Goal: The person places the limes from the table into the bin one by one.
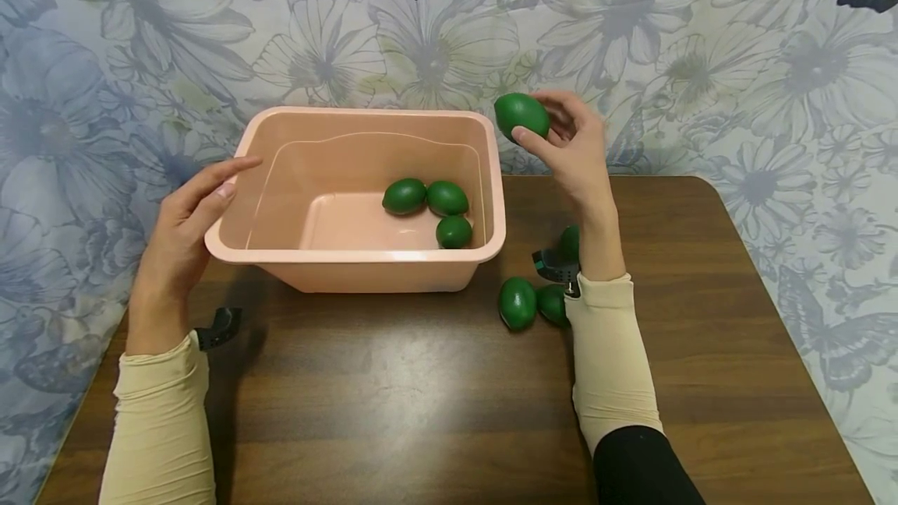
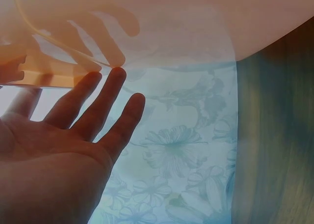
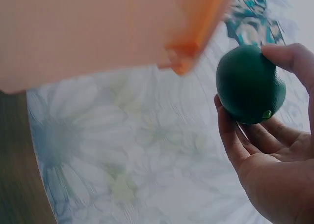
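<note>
Near far edge of table (image 1: 393,388): right hand (image 1: 574,143) clamped on green fruit (image 1: 519,114).
Left hand (image 1: 184,228) grip apart, at left rim of tub (image 1: 337,257).

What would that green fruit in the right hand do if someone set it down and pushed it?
The green fruit would probably roll, being rounded and oval. It seems fairly firm: no dent shows where the right hand grips it.

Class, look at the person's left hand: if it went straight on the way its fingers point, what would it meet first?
The left hand would probably first meet the pale pink, rectangular plastic basin, at its left side; the fingertips look close or touching, though depth is unclear.
</note>
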Demonstrator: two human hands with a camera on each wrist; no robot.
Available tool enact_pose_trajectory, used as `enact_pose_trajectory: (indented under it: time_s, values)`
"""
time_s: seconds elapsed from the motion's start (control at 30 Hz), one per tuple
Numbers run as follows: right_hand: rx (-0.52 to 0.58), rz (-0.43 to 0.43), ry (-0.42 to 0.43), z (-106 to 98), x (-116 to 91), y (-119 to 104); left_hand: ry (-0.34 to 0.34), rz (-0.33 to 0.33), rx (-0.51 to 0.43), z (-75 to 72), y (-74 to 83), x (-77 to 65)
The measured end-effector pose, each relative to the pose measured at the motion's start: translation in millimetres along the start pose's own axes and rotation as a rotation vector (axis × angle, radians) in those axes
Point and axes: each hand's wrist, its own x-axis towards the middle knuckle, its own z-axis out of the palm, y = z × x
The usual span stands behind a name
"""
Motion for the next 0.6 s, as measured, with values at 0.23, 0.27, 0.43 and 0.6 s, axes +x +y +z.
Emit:
enact_pose_trajectory:
  time_s: [0.23, 0.27, 0.43, 0.6]
  values:
    - [-0.058, -0.046, -0.06, 30.2, -2.5, -16.0, 0.014, -0.004, 0.004, -0.9, 1.2, -3.0]
    - [-0.06, -0.05, -0.066, 32.7, -2.3, -15.8, 0.016, -0.008, 0.006, -0.6, 1.3, -3.1]
    - [-0.058, -0.053, -0.1, 40.7, -2.8, -15.7, 0.03, -0.019, 0.026, -0.1, 1.6, -2.6]
    - [-0.055, -0.042, -0.125, 42.5, -4.6, -16.3, 0.011, -0.003, 0.011, 0.9, 1.7, -0.1]
